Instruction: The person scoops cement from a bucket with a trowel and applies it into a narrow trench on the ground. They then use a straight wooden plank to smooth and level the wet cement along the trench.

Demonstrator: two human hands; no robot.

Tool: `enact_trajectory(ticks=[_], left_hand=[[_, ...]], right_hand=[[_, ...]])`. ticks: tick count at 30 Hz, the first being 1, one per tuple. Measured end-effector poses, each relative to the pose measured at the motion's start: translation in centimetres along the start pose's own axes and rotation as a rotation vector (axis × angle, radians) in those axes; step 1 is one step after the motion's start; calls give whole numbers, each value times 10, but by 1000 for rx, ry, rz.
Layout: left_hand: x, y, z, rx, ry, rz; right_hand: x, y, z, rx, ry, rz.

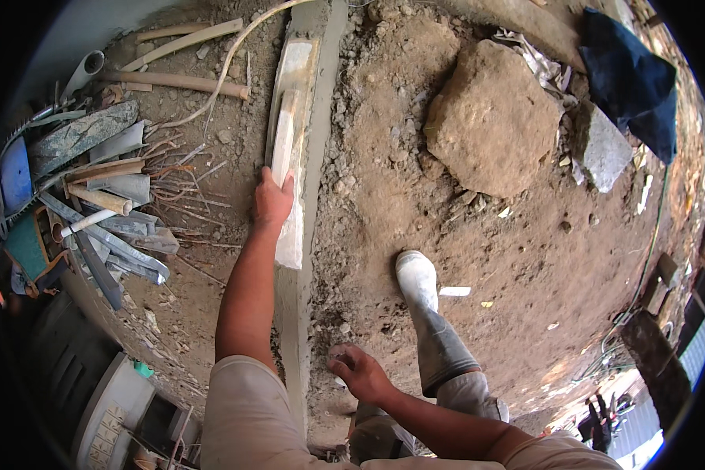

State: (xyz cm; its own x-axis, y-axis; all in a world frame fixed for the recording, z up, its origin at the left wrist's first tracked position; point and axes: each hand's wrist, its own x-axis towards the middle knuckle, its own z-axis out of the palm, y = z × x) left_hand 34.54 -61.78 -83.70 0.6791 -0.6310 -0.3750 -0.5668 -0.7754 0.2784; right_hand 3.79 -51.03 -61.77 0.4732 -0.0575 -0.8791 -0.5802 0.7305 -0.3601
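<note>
My left hand (274,200) is closed around the handle of a long, pale, flat wooden float (299,66), which lies lengthwise on a narrow strip of smooth grey mortar (325,35). My right hand (356,372) is low beside the strip, over loose crumbly soil, with its fingers curled; whether they hold anything, and what, I cannot make out. My white rubber boot (415,274) stands on the dirt to the right of the strip.
On the left lie sticks (180,84), metal offcuts, a pale pipe and thin twigs. At the right are a large rock (489,117), a grey broken block (599,153), dark cloth (627,70) and a cable. Boards (654,352) lie at the lower right.
</note>
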Motion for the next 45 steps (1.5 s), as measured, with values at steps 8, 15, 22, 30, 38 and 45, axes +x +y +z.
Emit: enact_trajectory(ticks=[8, 15, 22, 30, 38, 45], left_hand=[[50, 36, -18, -48, 26, 33], [33, 25, -1, -53, 4, 0], [72, 47, -25, -89, 31, 33], [47, 29, -14, -62, 13, 6], [89, 75, -44, -109, 24, -30], [98, 89, -29, 1, 0, 8]], right_hand=[[-6, -20, -6, -7, -53, 30], [-2, -15, -8, -25, -54, 69], [-5, -13, -1, -18, -85, 64], [-3, -19, -4, -25, -58, 42], [-4, -21, -7, 17, -42, 41], [-5, -16, -6, 22, -30, 35]])
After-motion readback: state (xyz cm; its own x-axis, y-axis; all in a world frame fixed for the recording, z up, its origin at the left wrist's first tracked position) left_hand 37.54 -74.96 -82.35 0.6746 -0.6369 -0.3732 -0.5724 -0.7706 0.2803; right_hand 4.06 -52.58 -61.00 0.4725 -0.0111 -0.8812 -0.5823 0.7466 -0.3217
